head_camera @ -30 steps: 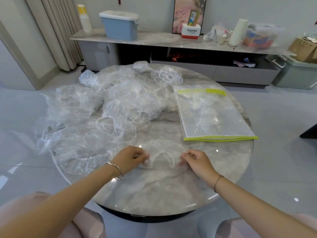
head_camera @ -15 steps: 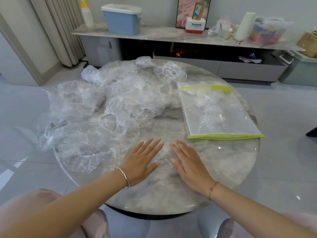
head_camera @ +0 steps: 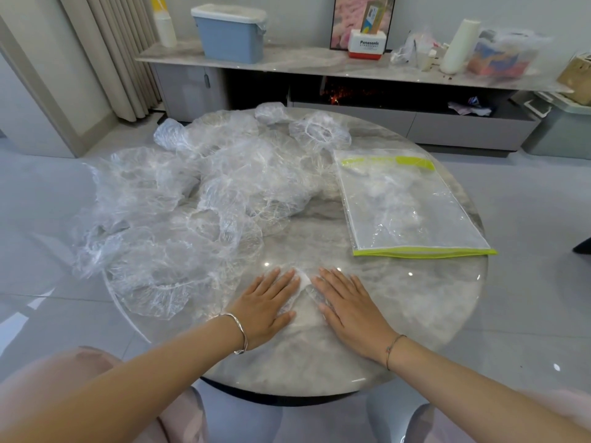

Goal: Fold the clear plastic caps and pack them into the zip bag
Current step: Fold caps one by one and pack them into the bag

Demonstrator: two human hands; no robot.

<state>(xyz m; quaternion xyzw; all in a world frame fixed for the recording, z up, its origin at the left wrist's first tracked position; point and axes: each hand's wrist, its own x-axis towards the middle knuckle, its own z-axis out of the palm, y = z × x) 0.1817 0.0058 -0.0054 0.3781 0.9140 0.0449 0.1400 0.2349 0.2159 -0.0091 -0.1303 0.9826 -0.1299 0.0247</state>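
Pressing down on a folded clear plastic cap [head_camera: 305,287] on the near part of the round marble counter [head_camera: 399,314], with left hand [head_camera: 265,306] and right hand [head_camera: 348,306] palms-down, side by side. Fingers [head_camera: 281,279] straight, close together, pinching nothing. Heaped at far left: unfolded caps [head_camera: 192,212]. Lying flat at far right, well apart from both hands: zip bag [head_camera: 412,206].

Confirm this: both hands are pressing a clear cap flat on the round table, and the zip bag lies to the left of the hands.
One detail is wrong: the zip bag lies to the right of the hands and further back, as the head view shows. The rest holds: the left hand and right hand press a clear cap flat on the round table.
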